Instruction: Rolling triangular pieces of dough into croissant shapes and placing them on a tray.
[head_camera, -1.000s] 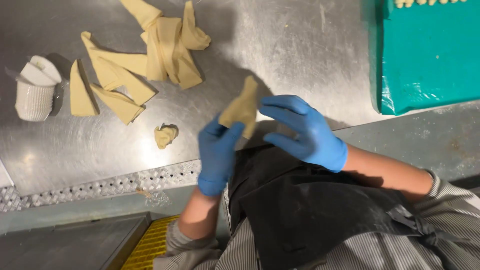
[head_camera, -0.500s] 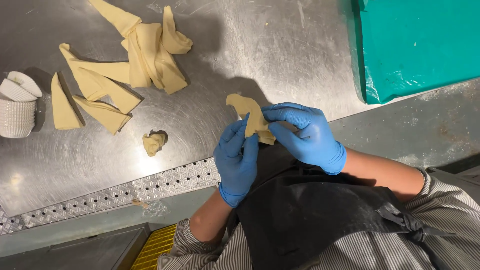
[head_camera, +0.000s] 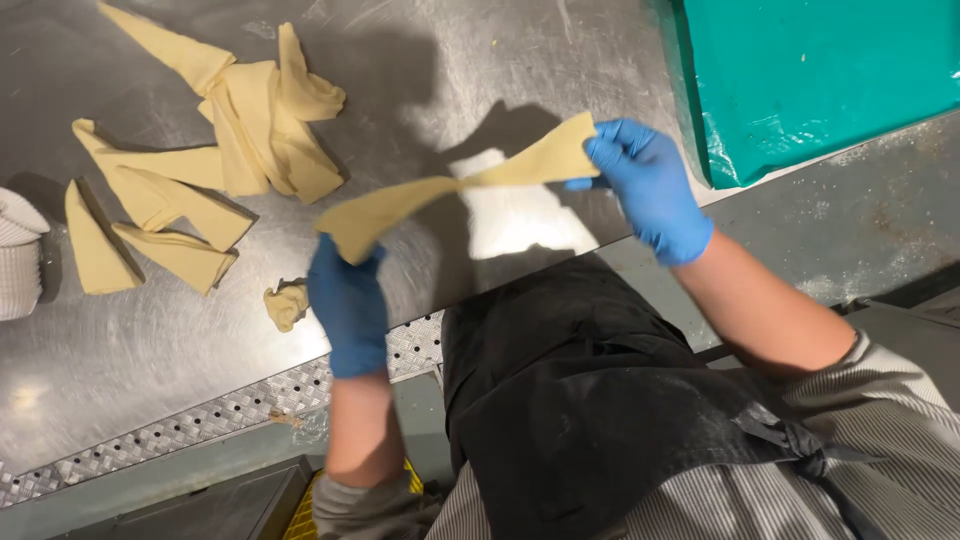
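While both hands are up over the steel bench (head_camera: 520, 60), I see a strip of dough (head_camera: 455, 188) drawn out between them. My left hand (head_camera: 347, 300) pinches its wider lower end; my right hand (head_camera: 648, 188) pinches the upper tip. Just left of the left hand lies a small dough lump (head_camera: 286, 304), and farther left a pile of dough triangles (head_camera: 215, 160). A green sheet (head_camera: 830, 70) lies beyond the right hand.
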